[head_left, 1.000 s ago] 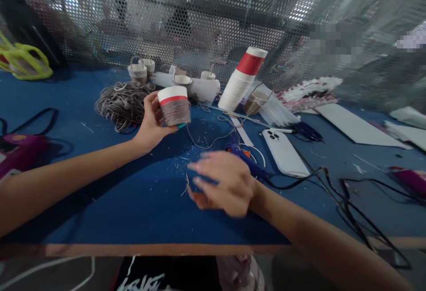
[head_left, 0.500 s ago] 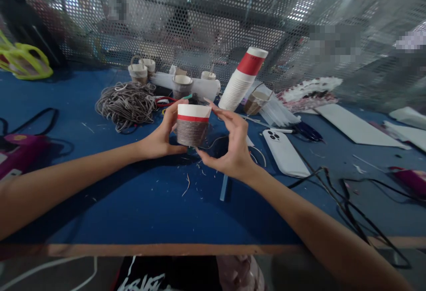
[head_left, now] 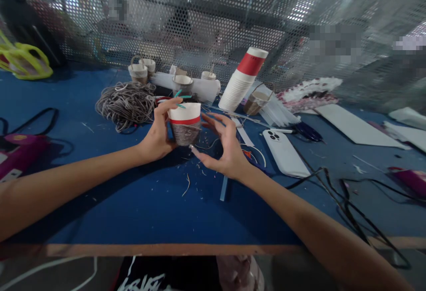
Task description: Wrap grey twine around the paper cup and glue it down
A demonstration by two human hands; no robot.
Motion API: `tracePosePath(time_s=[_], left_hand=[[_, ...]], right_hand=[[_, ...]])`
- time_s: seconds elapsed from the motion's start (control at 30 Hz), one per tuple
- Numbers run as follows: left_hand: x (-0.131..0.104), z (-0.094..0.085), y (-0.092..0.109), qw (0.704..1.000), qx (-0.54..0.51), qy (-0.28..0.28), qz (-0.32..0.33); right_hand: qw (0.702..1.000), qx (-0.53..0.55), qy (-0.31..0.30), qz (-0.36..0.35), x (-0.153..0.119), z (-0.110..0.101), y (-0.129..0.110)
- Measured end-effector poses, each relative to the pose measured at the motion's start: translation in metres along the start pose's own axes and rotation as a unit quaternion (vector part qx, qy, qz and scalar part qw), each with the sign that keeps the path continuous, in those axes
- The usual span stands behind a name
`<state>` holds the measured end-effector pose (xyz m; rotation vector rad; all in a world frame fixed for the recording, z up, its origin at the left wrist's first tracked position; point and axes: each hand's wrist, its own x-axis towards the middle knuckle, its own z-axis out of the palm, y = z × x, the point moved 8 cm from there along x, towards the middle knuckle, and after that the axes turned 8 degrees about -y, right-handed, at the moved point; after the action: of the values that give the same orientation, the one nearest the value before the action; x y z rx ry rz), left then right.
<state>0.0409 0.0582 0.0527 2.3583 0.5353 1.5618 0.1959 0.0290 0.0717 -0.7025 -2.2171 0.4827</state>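
A paper cup [head_left: 185, 122], white at the rim with a red band and grey-brown cord wound round its lower part, is held upright above the blue table. My left hand [head_left: 159, 133] grips it from the left, fingers at the rim and side. Beside its right side, my right hand [head_left: 224, 147] has its fingers spread and curved, with the thumb near the cup's base. A thin strand of cord trails between the cup and my right hand. Behind my left hand lies a tangled heap of grey cord [head_left: 126, 104].
A leaning stack of paper cups [head_left: 238, 84] stands behind, near several wrapped cups with handles. On the right are a white phone [head_left: 285, 153], black cables [head_left: 348, 206] and a white board [head_left: 361, 124]. A blue stick [head_left: 224, 188] lies near my right wrist.
The cup has shifted slightly left with my left hand and turned a little. My right hand's fingers have come away from the rim and stand further from the cup.
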Motion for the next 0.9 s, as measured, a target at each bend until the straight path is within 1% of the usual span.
tracePosePath(time_s=[0.07,0.17,0.27,0.37,0.4,0.43,0.47,0.5,0.53,0.57,0.6,0.63,0.67,0.7,0.73,0.77,0.8,0.87,0.9], left_hand=[[0.000,-0.002,-0.004,1.000,0.002,0.013,-0.008],[0.001,-0.005,-0.006,0.999,0.002,0.030,-0.013],[0.002,-0.006,-0.006,0.999,-0.019,0.038,-0.033],[0.000,-0.010,-0.010,0.994,-0.037,0.071,-0.079],[-0.001,-0.012,-0.012,0.991,-0.045,0.087,-0.092],[-0.002,-0.013,-0.014,0.988,-0.055,0.099,-0.102],[-0.002,-0.015,-0.015,0.987,-0.067,0.108,-0.103],[-0.003,-0.015,-0.017,0.986,-0.079,0.111,-0.097],[-0.003,-0.015,-0.018,0.986,-0.090,0.110,-0.091],[-0.003,-0.014,-0.020,0.986,-0.100,0.107,-0.083],[-0.003,-0.014,-0.022,0.985,-0.110,0.104,-0.082],[-0.003,-0.013,-0.024,0.984,-0.120,0.100,-0.086],[-0.003,-0.012,-0.026,0.983,-0.129,0.097,-0.088],[-0.003,-0.010,-0.026,0.982,-0.138,0.095,-0.091],[-0.003,-0.009,-0.026,0.981,-0.145,0.094,-0.093],[-0.003,-0.009,-0.026,0.979,-0.151,0.095,-0.096],[-0.003,-0.008,-0.027,0.978,-0.153,0.098,-0.102],[-0.004,-0.009,-0.031,0.974,-0.148,0.112,-0.131],[-0.006,-0.011,-0.035,0.970,-0.145,0.125,-0.153]], right_hand=[[1.000,-0.002,-0.007,0.026,-0.002,-0.002,0.003],[0.997,-0.071,0.010,0.012,-0.006,-0.010,-0.008],[0.981,-0.180,0.032,-0.070,-0.010,-0.013,-0.032],[0.959,-0.223,-0.001,-0.177,-0.012,-0.006,-0.055],[0.954,-0.224,-0.017,-0.200,-0.012,-0.005,-0.060],[0.951,-0.227,-0.029,-0.208,-0.010,-0.007,-0.063],[0.951,-0.236,-0.031,-0.199,-0.007,-0.013,-0.065],[0.953,-0.247,-0.024,-0.174,-0.002,-0.022,-0.064],[0.957,-0.260,-0.021,-0.124,0.004,-0.035,-0.059],[0.960,-0.273,-0.010,-0.055,0.009,-0.052,-0.050],[0.964,-0.265,-0.018,0.006,0.012,-0.067,-0.040],[0.961,-0.261,-0.044,0.075,0.013,-0.081,-0.026],[0.953,-0.257,-0.085,0.134,0.011,-0.091,-0.012],[0.943,-0.252,-0.137,0.171,0.008,-0.097,0.000],[0.926,-0.247,-0.205,0.200,0.001,-0.098,0.012],[0.899,-0.245,-0.272,0.239,-0.008,-0.096,0.024],[0.872,-0.250,-0.313,0.280,-0.018,-0.095,0.034],[0.836,-0.270,-0.347,0.329,-0.031,-0.088,0.043],[0.829,-0.284,-0.345,0.335,-0.033,-0.081,0.042]])
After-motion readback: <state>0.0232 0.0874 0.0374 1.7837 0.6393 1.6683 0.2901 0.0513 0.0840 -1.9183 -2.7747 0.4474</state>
